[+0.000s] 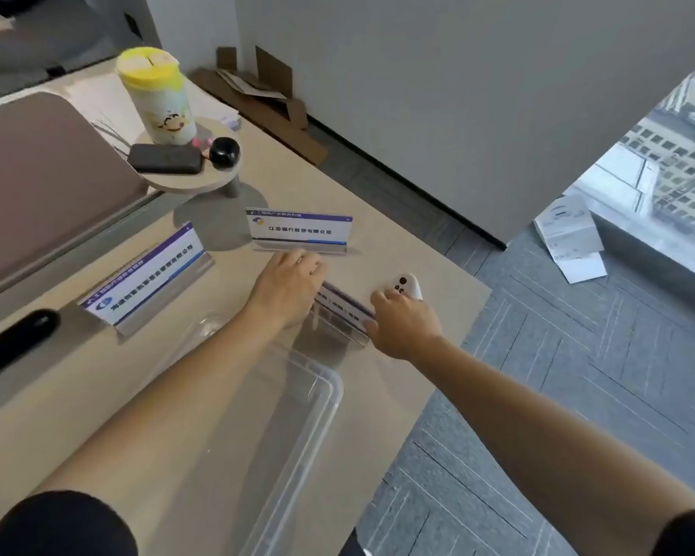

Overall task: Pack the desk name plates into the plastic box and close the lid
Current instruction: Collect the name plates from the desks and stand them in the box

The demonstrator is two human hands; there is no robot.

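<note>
Three clear acrylic desk name plates with white and purple cards are on the beige desk. One [149,274] stands at the left, one [301,230] stands at the back centre. The third name plate [344,309] is gripped at both ends: my left hand [287,288] holds its left end and my right hand [402,323] holds its right end. It sits just beyond the far end of the clear plastic box [322,395], which lies open and empty under my forearms. No lid is visible.
A round raised stand [193,182] at the back holds a yellow-lidded canister [157,94], a black power bank [165,158] and a small black ball. A white remote [406,284] lies beyond my right hand. The desk's right edge [450,367] drops to grey carpet.
</note>
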